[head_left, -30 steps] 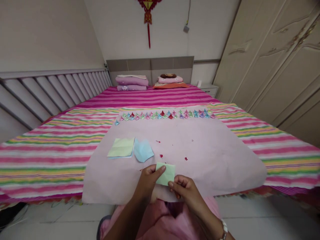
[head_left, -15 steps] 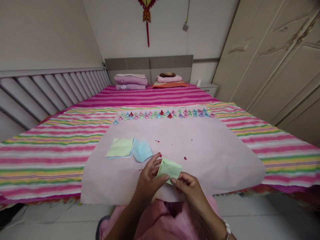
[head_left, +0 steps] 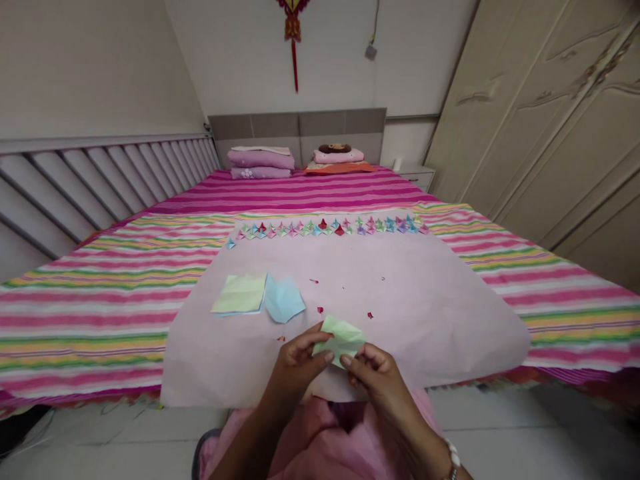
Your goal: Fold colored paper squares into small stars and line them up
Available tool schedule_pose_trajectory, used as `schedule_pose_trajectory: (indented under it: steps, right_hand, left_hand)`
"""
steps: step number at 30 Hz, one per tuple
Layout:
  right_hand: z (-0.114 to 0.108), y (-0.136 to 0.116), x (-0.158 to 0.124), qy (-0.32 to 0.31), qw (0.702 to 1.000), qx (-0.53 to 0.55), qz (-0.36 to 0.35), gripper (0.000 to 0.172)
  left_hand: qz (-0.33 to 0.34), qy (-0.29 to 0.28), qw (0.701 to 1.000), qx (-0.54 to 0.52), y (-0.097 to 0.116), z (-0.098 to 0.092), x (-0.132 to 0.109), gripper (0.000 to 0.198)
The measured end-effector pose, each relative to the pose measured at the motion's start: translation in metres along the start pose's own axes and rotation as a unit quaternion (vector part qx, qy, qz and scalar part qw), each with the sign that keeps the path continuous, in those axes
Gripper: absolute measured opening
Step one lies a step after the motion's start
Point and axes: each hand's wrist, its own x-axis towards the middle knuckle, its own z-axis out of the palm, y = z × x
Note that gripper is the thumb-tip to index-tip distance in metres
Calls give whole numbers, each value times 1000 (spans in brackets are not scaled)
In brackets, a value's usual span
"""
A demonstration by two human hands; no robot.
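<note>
A light green square of paper [head_left: 344,339], creased and partly folded, is held between my two hands above the near edge of the large pale pink sheet [head_left: 425,313]. My left hand [head_left: 303,357] pinches its left side between thumb and fingers. At the lower right corner, my right hand [head_left: 371,368] grips it with thumb and curled fingers. A creased light blue paper [head_left: 284,300] lies beyond my left hand. Beside it sits a stack of paper squares [head_left: 241,293], pale yellow-green on top with blue under it.
Several small folded paper pieces [head_left: 323,228] in many colours form rows along the sheet's far edge. Small red scraps [head_left: 370,315] lie scattered on the sheet. Striped bedding [head_left: 115,287] surrounds it. Folded quilts [head_left: 261,160] rest by the headboard [head_left: 345,127]; a wardrobe [head_left: 540,133] stands right.
My left fingers have come down from behind the green paper's top left edge and now pinch its side. The paper's upper flap looks more opened out. My right hand keeps its grip.
</note>
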Motion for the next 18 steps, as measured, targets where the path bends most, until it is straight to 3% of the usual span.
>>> schedule_pose_trajectory:
  steps: [2,6,13,18]
  right_hand:
    - [0,0,0,0,1000,-1,-2,29]
    - [2,-1,-2,-13,1000,-5,4,30]
    - [4,0,-3,-27,999,3,20,31]
    - [6,-1,-5,-39,998,20,40,27]
  left_hand:
    - [2,-7,1000,7,-1,0,-1,22]
    - [-13,-14,1000,-10,2,0,0,47]
    - [56,-35,995,71,6,2,1,12]
    - [78,-56,988,124,-2,-3,0,16]
